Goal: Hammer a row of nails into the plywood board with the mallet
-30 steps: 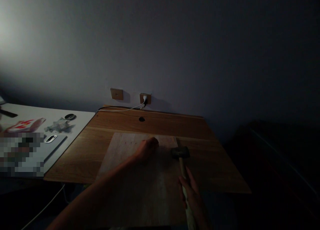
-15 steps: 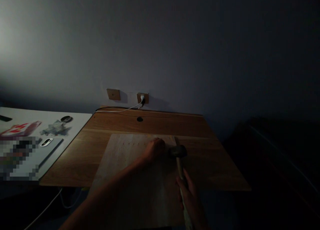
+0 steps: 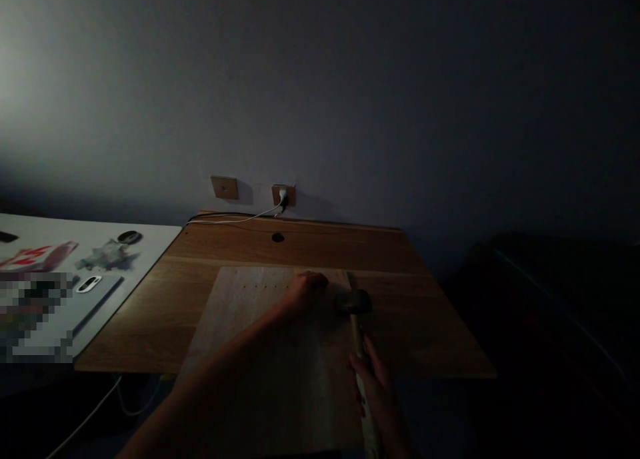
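Observation:
A pale wooden board [image 3: 295, 379] lies on the brown wooden table. Across its far part runs a row of several small dark dots [image 3: 256, 286], too small to tell whether they are nails or holes. At the right end of that row rests my left hand [image 3: 304, 291], its fingers curled together; whatever they pinch, if anything, is hidden. My right hand [image 3: 377, 386] is wrapped round the light handle of a mallet [image 3: 355, 303]. The mallet's dark head is just right of my left hand, over the board's right edge, apart from the fingers.
Behind the wooden table [image 3: 425, 312] is a wall with a socket and plug [image 3: 283, 196]; a white cable [image 3: 240, 221] runs left from it. On the white table [image 3: 155, 236] to the left lie a crumpled plastic bag [image 3: 107, 254], a red-and-white packet [image 3: 43, 256] and a dark round object [image 3: 129, 237].
The whole view has shifted slightly to the left. My left hand's fingers are turned a little differently, and the mallet is held in nearly the same place.

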`<control>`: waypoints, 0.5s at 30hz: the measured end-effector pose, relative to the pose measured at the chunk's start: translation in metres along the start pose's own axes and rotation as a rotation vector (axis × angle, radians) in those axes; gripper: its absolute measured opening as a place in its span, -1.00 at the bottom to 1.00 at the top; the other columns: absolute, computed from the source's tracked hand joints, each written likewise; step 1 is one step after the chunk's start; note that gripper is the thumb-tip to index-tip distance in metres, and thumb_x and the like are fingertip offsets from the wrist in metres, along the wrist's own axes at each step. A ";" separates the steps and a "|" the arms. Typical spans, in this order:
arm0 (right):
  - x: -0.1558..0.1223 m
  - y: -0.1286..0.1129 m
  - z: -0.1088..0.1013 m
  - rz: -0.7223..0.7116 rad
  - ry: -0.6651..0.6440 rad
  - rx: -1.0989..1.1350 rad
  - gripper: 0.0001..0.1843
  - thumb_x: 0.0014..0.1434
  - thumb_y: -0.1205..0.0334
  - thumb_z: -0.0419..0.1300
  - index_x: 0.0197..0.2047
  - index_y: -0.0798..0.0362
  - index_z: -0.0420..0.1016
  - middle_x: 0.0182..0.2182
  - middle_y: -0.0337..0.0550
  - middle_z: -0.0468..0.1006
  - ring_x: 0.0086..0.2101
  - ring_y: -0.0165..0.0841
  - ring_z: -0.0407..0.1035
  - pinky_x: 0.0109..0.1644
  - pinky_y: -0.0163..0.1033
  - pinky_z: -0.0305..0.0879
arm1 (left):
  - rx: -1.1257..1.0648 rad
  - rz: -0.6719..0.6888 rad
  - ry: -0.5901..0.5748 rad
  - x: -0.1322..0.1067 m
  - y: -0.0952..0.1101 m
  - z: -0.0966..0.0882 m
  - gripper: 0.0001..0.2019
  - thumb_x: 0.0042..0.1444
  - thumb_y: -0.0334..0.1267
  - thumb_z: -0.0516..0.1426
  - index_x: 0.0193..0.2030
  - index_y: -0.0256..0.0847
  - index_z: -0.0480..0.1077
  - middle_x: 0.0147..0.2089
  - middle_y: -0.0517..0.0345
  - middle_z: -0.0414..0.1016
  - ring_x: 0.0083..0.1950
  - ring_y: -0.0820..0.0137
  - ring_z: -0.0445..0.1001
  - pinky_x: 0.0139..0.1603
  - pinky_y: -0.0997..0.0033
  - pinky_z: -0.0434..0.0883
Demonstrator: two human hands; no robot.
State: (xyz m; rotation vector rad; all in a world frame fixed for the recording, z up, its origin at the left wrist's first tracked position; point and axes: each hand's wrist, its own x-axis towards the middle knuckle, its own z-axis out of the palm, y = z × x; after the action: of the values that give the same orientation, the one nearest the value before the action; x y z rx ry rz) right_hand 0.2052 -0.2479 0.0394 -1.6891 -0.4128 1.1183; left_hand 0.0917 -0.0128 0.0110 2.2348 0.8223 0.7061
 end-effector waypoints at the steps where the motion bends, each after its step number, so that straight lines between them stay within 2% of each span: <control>1: -0.001 0.000 0.000 0.007 -0.005 0.018 -0.02 0.03 -0.21 0.34 0.43 -0.10 0.16 -0.52 -0.37 0.44 -0.67 -0.48 0.23 -0.69 -0.41 0.11 | 0.003 -0.006 0.004 0.000 0.000 0.000 -0.77 0.14 -0.47 0.15 -0.13 -0.20 0.58 -0.14 0.10 0.62 -0.13 0.36 0.55 -0.04 0.42 0.44; 5: -0.001 -0.001 -0.001 0.042 -0.010 0.036 -0.07 0.04 -0.18 0.35 0.39 -0.06 0.18 -0.49 -0.35 0.49 -0.66 -0.48 0.28 -0.68 -0.44 0.13 | 0.034 -0.004 0.017 -0.001 0.000 0.001 -0.78 0.15 -0.46 0.14 -0.14 -0.21 0.58 -0.19 0.10 0.61 -0.17 0.37 0.54 -0.08 0.43 0.44; 10: 0.002 -0.007 -0.007 0.070 0.011 0.001 -0.09 0.07 -0.21 0.30 0.39 -0.03 0.18 -0.60 -0.40 0.43 -0.72 -0.45 0.25 -0.71 -0.42 0.08 | 0.065 0.048 0.016 -0.003 0.001 0.002 -0.74 0.13 -0.50 0.13 -0.12 -0.19 0.58 -0.15 0.08 0.61 -0.10 0.34 0.53 -0.02 0.41 0.44; 15: 0.005 -0.019 -0.012 -0.026 -0.016 -0.148 -0.09 0.03 -0.26 0.30 0.34 0.02 0.30 -0.58 -0.40 0.38 -0.70 -0.45 0.24 -0.69 -0.38 0.12 | 0.063 0.083 0.010 -0.002 0.003 0.000 -0.76 0.14 -0.47 0.16 -0.11 -0.19 0.58 -0.11 0.06 0.60 -0.09 0.33 0.53 -0.01 0.41 0.44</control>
State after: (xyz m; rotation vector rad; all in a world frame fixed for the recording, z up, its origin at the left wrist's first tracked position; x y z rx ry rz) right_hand 0.2219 -0.2427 0.0544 -1.7994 -0.5379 1.1048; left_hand 0.0913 -0.0164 0.0126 2.3347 0.7702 0.7397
